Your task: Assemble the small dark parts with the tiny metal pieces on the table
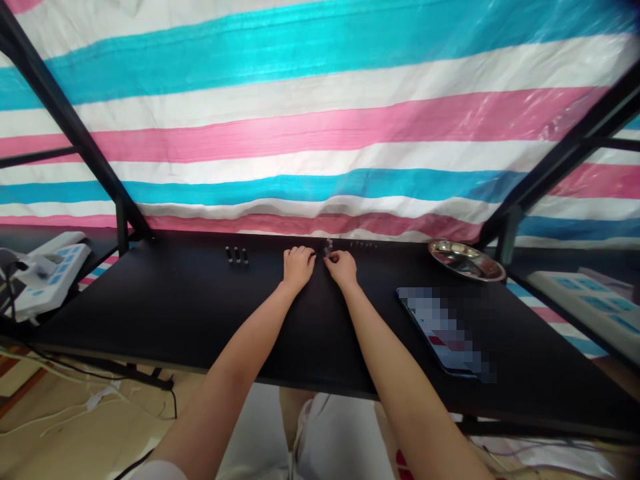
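Note:
My left hand (299, 267) rests near the far side of the black table, its fingers curled; a small dark tip shows at its fingertips, too small to name. Just to the right, my right hand (343, 269) is pinched closed, and whatever sits between its fingers is too tiny to make out. Right by its fingertips is a little cluster of clear, greyish pieces (329, 245). Three short black cylinders with pale ends (237, 255) stand in a row left of my left hand. Beyond my right hand, several tiny screw-like pieces (364, 246) form a line.
A shiny round metal dish (467, 261) sits at the table's far right corner. Nearer me lies a phone-like slab (443, 333) with a blurred surface. Black frame bars (80, 143) rise on both sides, with a striped plastic sheet (310, 120) behind the black tabletop (200, 307).

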`<move>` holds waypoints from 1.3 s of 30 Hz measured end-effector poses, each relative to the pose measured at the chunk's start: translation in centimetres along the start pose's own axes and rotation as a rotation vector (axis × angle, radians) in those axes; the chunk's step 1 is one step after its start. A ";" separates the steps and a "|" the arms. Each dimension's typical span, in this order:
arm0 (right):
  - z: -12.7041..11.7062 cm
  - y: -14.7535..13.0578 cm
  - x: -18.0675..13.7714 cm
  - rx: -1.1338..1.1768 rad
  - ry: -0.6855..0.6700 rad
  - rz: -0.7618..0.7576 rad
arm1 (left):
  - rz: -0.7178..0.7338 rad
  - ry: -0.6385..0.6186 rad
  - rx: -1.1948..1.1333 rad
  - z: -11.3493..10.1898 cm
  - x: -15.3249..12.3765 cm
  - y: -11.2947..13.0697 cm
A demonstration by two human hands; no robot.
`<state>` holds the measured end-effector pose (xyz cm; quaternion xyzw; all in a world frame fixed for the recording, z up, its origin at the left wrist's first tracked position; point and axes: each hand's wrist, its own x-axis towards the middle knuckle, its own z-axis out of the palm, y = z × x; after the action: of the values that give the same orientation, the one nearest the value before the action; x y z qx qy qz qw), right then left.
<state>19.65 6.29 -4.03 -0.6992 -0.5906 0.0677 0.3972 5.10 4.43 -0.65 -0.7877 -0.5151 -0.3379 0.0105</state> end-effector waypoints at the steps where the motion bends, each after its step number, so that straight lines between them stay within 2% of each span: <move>1: 0.0 0.0 0.0 -0.003 -0.002 -0.002 | -0.006 0.017 -0.022 0.0 0.0 0.0; 9: -0.3 -0.2 -0.3 0.000 -0.009 -0.056 | -0.056 0.151 -0.181 -0.1 0.1 -0.3; 15: -0.9 -1.0 -0.9 -0.059 -0.067 -0.160 | -0.046 0.204 -0.229 -0.2 0.1 -0.4; 26: -1.7 -2.1 -1.7 -0.126 -0.119 -0.263 | 0.007 0.257 -0.252 -0.5 -0.1 -0.2; 32: -2.1 -2.5 -1.9 -0.121 -0.128 -0.290 | 0.090 0.207 -0.289 -1.1 -0.5 0.5; 39: -1.9 -2.4 -2.0 -0.023 -0.096 -0.290 | 0.037 0.112 -0.319 -1.2 -0.6 0.6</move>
<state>18.24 3.62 -1.97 -0.6069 -0.7044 0.0363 0.3662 4.86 3.25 0.19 -0.7688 -0.4388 -0.4584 -0.0797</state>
